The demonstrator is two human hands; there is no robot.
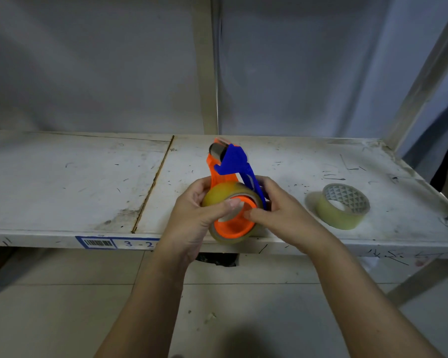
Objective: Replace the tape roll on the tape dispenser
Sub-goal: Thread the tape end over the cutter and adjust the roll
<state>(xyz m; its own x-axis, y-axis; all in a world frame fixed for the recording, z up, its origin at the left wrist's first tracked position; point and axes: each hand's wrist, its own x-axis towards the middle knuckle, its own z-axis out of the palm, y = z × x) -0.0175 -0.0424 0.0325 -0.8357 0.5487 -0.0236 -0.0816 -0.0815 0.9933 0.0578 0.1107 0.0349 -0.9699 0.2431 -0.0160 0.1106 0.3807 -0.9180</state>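
1. a barcode label (98, 242) reading "3 - 2" sits on the front edge of the scuffed white shelf (70, 182).
2. the left hand (194, 215) is closed on the roll (219, 196), thumb across its front rim, fingers behind.
3. that yellowish roll sits on the orange hub of the dispenser (229, 164), which is held above the shelf's front edge, blue arm pointing away.
4. the right hand (277, 205) grips the dispenser's right side, thumb tip on the orange hub.
5. a second roll (343, 206) lies on the shelf, well apart to the right, untouched.
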